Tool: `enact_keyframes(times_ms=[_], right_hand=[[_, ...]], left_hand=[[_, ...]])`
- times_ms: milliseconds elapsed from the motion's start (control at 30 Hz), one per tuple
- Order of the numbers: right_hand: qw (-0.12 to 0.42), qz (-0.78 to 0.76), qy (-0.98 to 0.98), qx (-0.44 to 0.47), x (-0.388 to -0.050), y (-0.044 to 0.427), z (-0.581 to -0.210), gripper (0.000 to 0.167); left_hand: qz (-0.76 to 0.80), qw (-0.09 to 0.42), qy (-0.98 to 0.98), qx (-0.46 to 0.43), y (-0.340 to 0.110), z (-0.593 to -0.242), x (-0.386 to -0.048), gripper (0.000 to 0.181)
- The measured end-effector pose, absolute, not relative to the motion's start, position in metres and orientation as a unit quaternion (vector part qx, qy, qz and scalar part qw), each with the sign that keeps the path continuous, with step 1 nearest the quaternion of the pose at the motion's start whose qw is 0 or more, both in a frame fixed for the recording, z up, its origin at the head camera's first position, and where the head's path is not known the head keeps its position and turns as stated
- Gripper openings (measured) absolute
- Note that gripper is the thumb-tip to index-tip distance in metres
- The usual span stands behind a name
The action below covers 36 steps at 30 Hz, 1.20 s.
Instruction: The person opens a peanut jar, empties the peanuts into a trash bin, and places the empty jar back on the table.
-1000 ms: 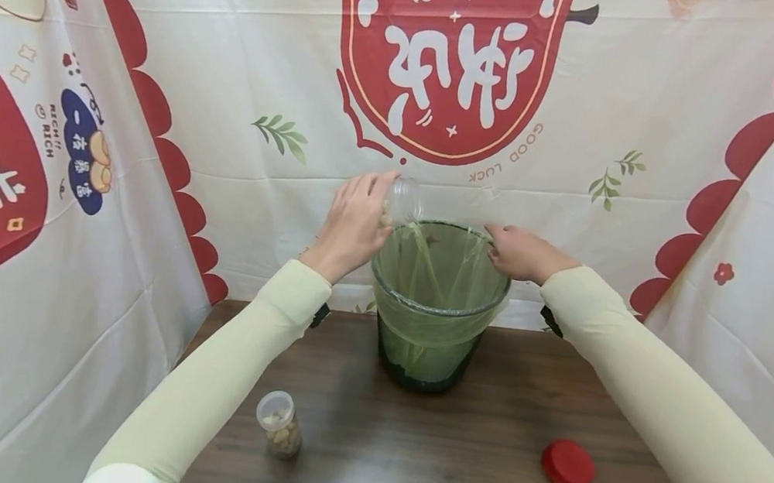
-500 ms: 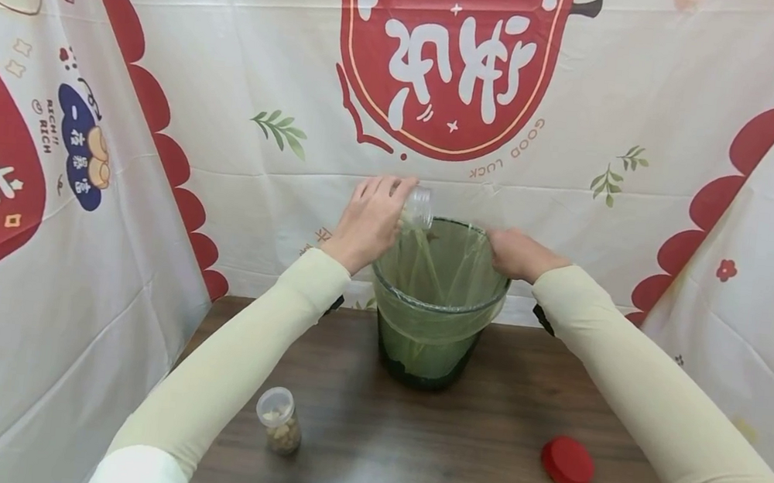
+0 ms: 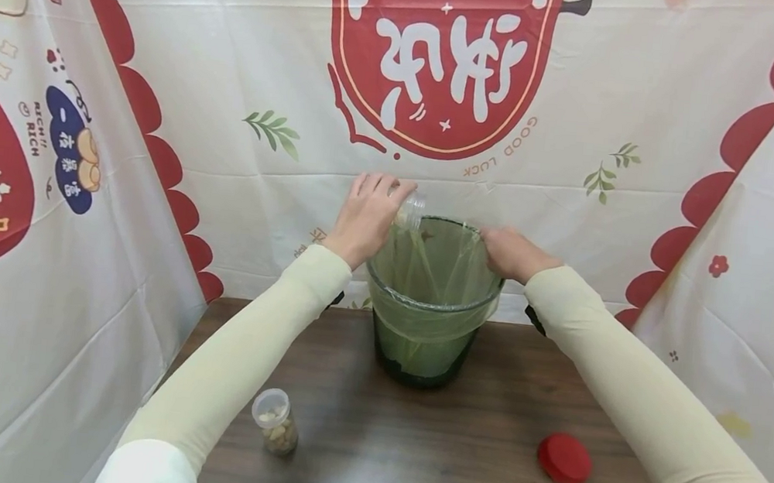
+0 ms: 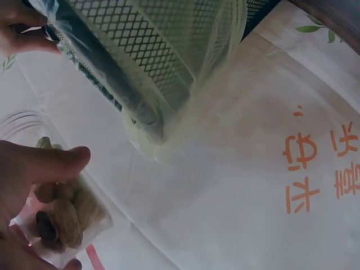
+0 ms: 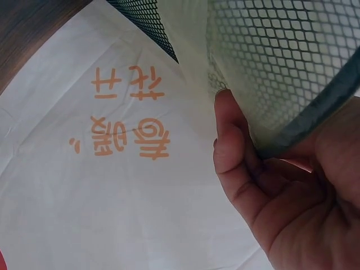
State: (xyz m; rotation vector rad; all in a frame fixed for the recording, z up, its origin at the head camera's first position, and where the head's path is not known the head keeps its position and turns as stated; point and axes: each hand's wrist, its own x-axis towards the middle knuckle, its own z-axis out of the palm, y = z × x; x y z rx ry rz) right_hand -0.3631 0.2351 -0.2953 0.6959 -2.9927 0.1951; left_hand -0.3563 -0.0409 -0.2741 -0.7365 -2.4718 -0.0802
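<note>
A mesh trash can [image 3: 416, 375] stands at the back of the table, lined with a thin pale-green bag [image 3: 431, 328] folded over its rim. At the rim's left, my left hand [image 3: 367, 218] grips a clear plastic jar [image 3: 411, 211], tipped with its mouth end toward the can. Brownish, nut-like pieces [image 4: 66, 216] show inside the jar in the left wrist view. My right hand [image 3: 513, 255] grips the can's right rim. In the right wrist view, its fingers [image 5: 232, 149] curl over the rim and bag edge; part of the grip is hidden.
A small clear jar [image 3: 276, 423] with pale pieces inside stands upright at the table's front left. Toward the right lies a round red lid [image 3: 565, 459]. White printed cloth [image 3: 223, 202] hangs behind the can and along both sides.
My left hand has moved slightly right with the jar, bringing it against the can's rim area. My right hand stays at the rim. The head view has shifted a little.
</note>
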Motion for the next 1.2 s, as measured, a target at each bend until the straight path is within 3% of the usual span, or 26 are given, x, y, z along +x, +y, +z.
enact_keyframes(times_ms=[233,767,1200], right_hand=[[0.024,0.073,-0.972,0.224,-0.3627,0.233,-0.2947,0.021],[0.019,0.065,-0.974,0.216,-0.3647,0.2328,-0.2963,0.022],[0.018,0.068,-0.974,0.217,-0.3643,0.2318,-0.295,0.021]], left_hand=[[0.006,0.28,-0.919,-0.277,-0.0354,-0.2741,-0.3541,0.062],[0.162,0.352,-0.871,-0.301,-0.0347,-0.2758,-0.3555,0.055],[0.203,0.345,-0.864,-0.304,-0.0349,-0.2712,-0.3521,0.053]])
